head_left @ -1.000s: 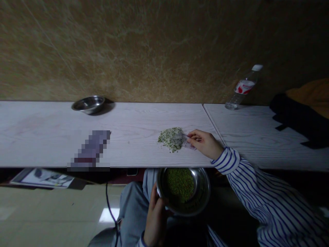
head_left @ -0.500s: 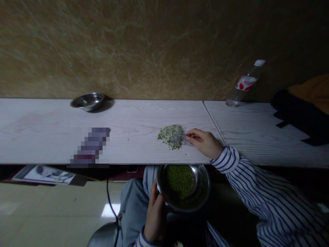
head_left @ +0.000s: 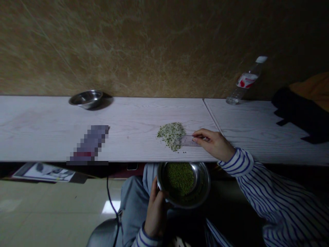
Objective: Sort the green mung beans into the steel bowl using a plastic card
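My left hand (head_left: 156, 209) is closed on the left rim of a metal bowl (head_left: 204, 192), held over my lap below the table edge. Green mung beans (head_left: 180, 178) lie inside it. Above, my right hand (head_left: 212, 140) pinches a thin, clear plastic piece (head_left: 189, 140) close to the tabletop. Its left end reaches the lower right side of a loose pile of white grains mixed with green beans (head_left: 171, 133). The exact kind of plastic piece cannot be made out.
On the white table (head_left: 133, 113), a second metal bowl (head_left: 87, 99) stands at the back left. A pixelated flat object (head_left: 89, 142) lies nearer the front edge. At right are a plastic bottle (head_left: 245, 82) and dark cloth (head_left: 295, 113). A black cable (head_left: 110, 199) hangs below.
My right hand has drawn back to the right from the pile with the clear plastic piece, which now shows more plainly. My left hand still holds the bowl. The view has tilted slightly.
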Tool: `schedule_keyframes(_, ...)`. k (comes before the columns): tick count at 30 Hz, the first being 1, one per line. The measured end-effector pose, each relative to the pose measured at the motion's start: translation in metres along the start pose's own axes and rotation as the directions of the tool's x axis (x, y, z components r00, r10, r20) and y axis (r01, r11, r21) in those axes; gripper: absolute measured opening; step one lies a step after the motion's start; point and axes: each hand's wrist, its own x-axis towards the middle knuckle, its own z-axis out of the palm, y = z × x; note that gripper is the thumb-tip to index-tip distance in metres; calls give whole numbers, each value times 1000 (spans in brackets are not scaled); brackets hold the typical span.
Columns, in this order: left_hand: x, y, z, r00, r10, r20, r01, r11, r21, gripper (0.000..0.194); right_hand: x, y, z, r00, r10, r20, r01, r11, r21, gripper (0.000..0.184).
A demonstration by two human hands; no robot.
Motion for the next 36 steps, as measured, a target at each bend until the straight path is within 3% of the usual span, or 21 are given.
schedule_keyframes(9, 1, -2, -1, 1000, -12, 1, 12, 1000, -6, 81, -6, -3, 7, 1000, -10, 12, 10, 1000, -30, 13)
schedule_keyframes(19, 1, -4, -1, 1000, -18, -17, 18, 1000, -20, 78, -16, 0, -7, 999, -31, 26, 33, 998, -60, 13)
schedule_keyframes(25, 0, -2, -2, 1000, -13, -23, 12, 1000, -17, 69, -19, -9, 9, 990, -98, 97, 105, 992, -68, 13)
schedule_keyframes(29, 1, -2, -5, 999, -34, 14, 34, 999, -27, 73, -13, -8, 16, 994, -78, 78, 83, 995, -63, 13)
schedule_keyframes(36, 3, -5, -5, 1000, -14, -10, 14, 1000, -16, 69, -7, -8, 10, 999, -39, 10, 39, 999, 9, 12)
